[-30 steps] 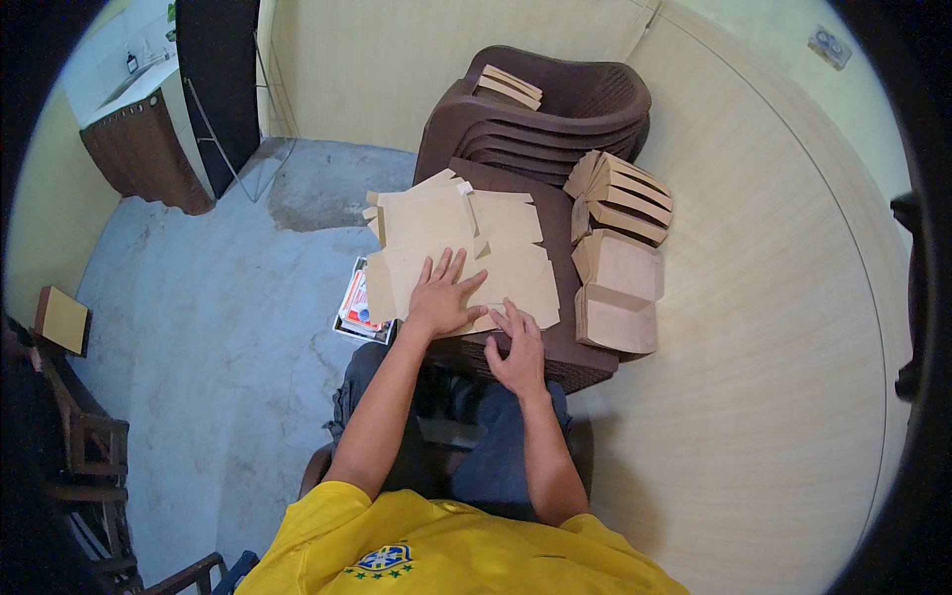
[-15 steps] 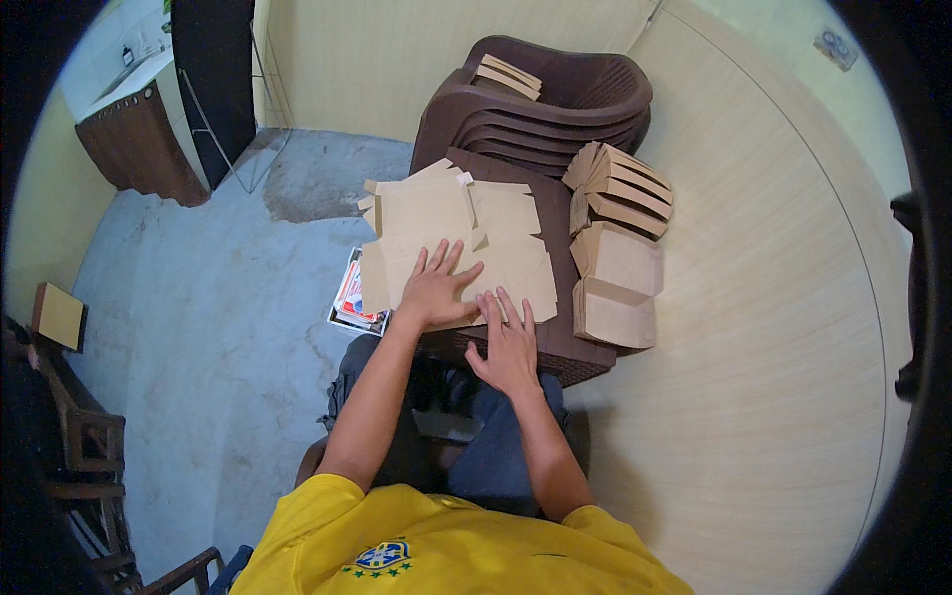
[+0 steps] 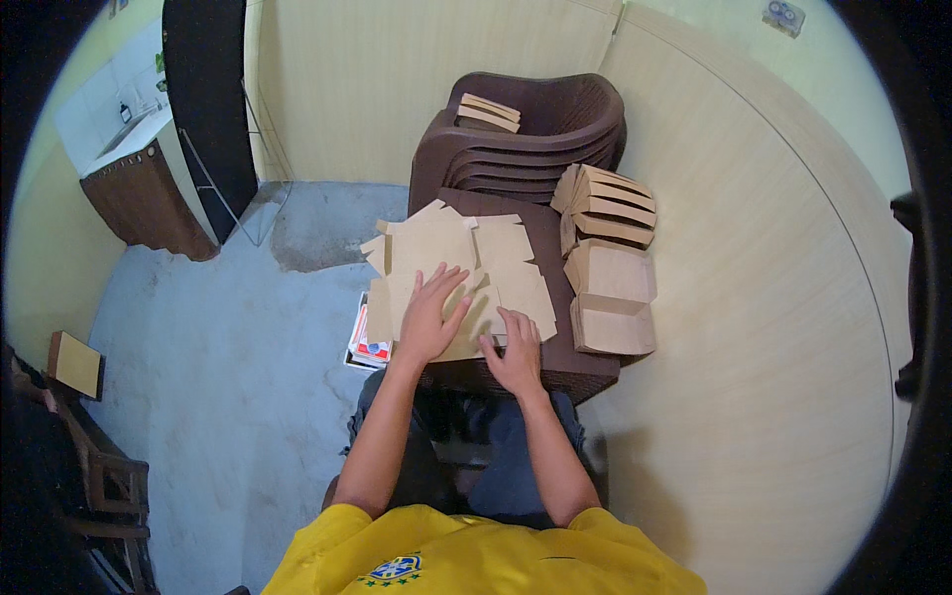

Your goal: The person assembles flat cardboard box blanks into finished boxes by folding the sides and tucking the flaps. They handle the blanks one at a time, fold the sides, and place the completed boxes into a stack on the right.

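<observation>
Flat brown cardboard box blanks (image 3: 426,243) with cut flaps and tabs lie on a dark brown woven-look table (image 3: 557,327). My left hand (image 3: 430,312) rests palm down on the near middle of the cardboard, its fingers stretched out and slightly spread. Close to its right, my right hand (image 3: 517,355) touches the near right part of the cardboard. Its fingers are bent, with the thumb apart from them, and I see nothing held between. A shadowed fold or flap shows between the two hands; its exact shape is partly hidden.
Stacked brown plastic chairs (image 3: 535,129) stand behind the table, with folded cardboard pieces (image 3: 490,111) on the seat. Nested cardboard boxes (image 3: 615,206) and an opened cardboard box (image 3: 613,322) sit along the right side. A white box of printed items (image 3: 367,342) is at the table's left.
The whole view has shifted, so the table sits lower in the picture. My right hand's fingers have gone from stretched out to bent. My left hand stays flat on the cardboard.
</observation>
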### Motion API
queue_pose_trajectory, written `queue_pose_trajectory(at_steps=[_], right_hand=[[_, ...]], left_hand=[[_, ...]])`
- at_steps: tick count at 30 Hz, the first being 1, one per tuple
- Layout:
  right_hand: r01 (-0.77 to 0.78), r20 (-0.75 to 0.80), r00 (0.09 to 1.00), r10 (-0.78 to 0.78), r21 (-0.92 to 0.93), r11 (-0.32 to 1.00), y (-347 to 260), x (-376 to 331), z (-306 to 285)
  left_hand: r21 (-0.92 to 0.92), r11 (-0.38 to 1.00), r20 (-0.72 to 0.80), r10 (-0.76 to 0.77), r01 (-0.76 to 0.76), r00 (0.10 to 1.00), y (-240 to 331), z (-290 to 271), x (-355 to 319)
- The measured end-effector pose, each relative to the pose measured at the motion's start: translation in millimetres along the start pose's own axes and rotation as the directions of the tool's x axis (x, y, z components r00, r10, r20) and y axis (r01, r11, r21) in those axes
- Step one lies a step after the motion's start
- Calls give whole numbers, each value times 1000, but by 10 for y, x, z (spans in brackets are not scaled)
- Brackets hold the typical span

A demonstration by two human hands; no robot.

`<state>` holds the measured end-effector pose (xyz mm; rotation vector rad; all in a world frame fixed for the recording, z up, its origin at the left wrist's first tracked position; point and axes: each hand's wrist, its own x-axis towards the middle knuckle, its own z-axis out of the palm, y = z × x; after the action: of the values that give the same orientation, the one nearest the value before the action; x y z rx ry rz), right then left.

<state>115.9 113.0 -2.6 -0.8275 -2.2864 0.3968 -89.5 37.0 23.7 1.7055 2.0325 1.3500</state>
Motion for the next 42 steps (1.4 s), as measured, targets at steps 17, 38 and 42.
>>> queue_pose_trajectory(at_steps=[17, 38, 42], right_hand=[[-291, -53, 933, 356, 469, 834, 174, 144, 199], [-445, 166, 886, 433, 564, 696, 128, -10, 324], [-445, 149, 857, 494, 699, 560, 116, -10, 356]], left_hand=[[54, 998, -464, -8, 38, 886, -74, -101, -1094], [135, 990, -42, 41, -35, 998, 348, 449, -443], [-162, 976, -81, -158, 143, 984, 383, 412, -524]])
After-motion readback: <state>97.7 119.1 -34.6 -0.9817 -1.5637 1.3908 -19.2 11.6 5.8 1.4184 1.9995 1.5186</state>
